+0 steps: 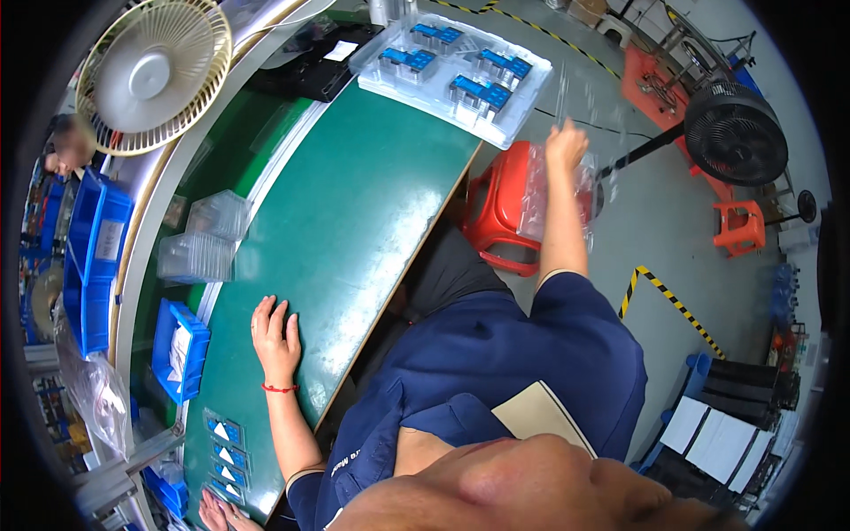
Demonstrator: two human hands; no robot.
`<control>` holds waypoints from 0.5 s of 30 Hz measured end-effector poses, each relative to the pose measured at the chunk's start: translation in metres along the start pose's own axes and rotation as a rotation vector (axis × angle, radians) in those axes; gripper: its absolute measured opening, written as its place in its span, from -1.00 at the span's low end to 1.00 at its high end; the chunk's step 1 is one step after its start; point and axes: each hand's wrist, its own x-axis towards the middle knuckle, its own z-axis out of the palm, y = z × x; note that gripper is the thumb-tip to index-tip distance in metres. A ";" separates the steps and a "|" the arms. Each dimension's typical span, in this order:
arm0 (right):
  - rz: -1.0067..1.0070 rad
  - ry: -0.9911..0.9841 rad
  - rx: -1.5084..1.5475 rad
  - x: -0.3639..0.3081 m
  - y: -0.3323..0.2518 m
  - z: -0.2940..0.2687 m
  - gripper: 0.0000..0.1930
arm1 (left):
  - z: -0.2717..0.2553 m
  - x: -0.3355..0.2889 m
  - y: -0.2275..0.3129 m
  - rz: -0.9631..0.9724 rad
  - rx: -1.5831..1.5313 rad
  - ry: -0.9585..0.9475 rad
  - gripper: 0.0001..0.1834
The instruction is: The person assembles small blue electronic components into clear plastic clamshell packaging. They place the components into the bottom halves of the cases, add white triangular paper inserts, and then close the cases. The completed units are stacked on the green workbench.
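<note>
My left hand (277, 336) lies on the green tabletop (354, 195), fingers stretched out and holding nothing; a red cord bracelet circles its wrist. Out to the right, past the table's edge, my right hand (567, 146) is closed on a clear plastic tray (564, 96), smeared by motion. Below that hand, more clear plastic trays (533, 199) rest on a red stool (500, 199). At the table's far end stands a white plastic tray (434, 93) carrying several blue-topped parts (479, 91) in its pockets.
Stacked clear plastic boxes (197, 257) and a blue bin (180, 351) line the table's left side. Flat blue pieces with white triangles (230, 456) lie near a co-worker's hand (223, 511). A pale fan (150, 78) stands upper left, a black fan (735, 133) at right.
</note>
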 end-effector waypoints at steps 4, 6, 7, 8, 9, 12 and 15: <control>0.173 -0.342 -0.189 -0.079 0.080 0.100 -0.70 | 0.002 0.004 -0.001 0.001 -0.002 -0.023 -0.74; 0.174 -0.354 -0.137 -0.107 0.085 0.108 -0.70 | 0.002 0.003 -0.001 -0.010 0.007 -0.025 -0.74; 0.177 -0.359 -0.112 -0.116 0.086 0.108 -0.70 | 0.002 0.003 -0.001 -0.011 0.006 -0.025 -0.74; 0.171 -0.361 -0.127 -0.115 0.086 0.113 -0.70 | 0.003 0.004 -0.001 -0.010 0.005 -0.025 -0.74; 0.166 -0.362 -0.145 -0.113 0.087 0.116 -0.70 | 0.003 0.003 -0.001 -0.011 0.005 -0.021 -0.74; 0.150 -0.391 -0.136 -0.113 0.083 0.117 -0.70 | 0.001 0.001 0.000 -0.017 0.012 -0.009 -0.74; 0.126 -0.460 -0.251 -0.112 0.092 0.135 -0.70 | 0.001 -0.001 0.001 -0.033 0.022 0.024 -0.74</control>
